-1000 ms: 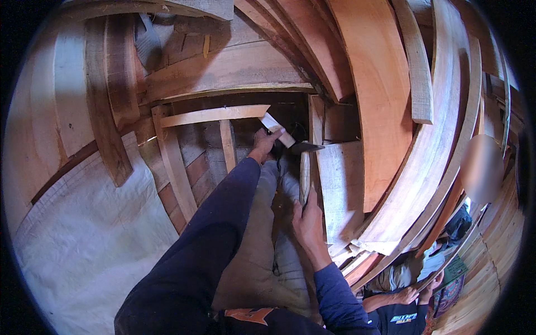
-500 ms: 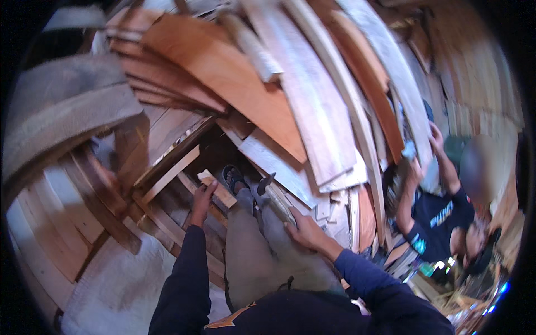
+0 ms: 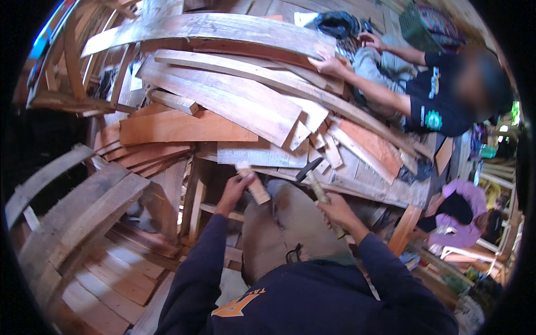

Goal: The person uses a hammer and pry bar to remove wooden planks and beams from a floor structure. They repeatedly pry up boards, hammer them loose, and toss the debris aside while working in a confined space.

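Well, L hand (image 3: 231, 195) wrapped round short wood block (image 3: 255, 188), R hand (image 3: 337, 210) closed on hammer (image 3: 319, 191), block apparently not yet fixed to anything, boards (image 3: 223, 100) piled nearby

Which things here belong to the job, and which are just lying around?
In use:
Short pale wooden block, in the left hand
Dark-headed, wooden-handled hammer, in the right hand

Apparently lying about:
Broad orange-brown plank
Dark green crate
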A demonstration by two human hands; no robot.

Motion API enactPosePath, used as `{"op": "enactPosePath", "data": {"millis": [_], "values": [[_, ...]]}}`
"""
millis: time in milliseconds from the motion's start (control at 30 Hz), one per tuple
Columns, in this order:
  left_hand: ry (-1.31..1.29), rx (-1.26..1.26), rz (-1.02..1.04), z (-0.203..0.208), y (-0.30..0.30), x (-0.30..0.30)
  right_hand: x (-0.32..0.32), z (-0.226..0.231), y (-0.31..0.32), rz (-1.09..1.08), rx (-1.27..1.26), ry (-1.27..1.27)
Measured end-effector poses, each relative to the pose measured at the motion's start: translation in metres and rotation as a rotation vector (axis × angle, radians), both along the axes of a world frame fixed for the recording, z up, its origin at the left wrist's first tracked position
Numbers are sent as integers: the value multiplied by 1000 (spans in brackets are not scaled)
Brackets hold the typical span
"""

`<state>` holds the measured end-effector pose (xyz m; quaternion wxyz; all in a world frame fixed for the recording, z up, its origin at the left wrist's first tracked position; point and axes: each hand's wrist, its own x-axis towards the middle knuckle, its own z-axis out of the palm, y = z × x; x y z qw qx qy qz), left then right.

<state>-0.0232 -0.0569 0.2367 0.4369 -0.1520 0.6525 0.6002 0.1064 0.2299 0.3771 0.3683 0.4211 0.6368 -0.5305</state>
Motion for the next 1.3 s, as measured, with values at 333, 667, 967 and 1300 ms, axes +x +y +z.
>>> {"op": "enactPosePath", "data": {"millis": [333,667,967,1300], "values": [[-79,191,-478,62,145,40,28,15,24,-539,-85,222],[164,-151,-464,130,235,100,48,77,82,-165,203,299],[35,-98,-246,75,287,138,77,-4,98,-1114,-214,565],[19,-27,-461,2,237,178,89,-19,90,-943,-379,338]]}}
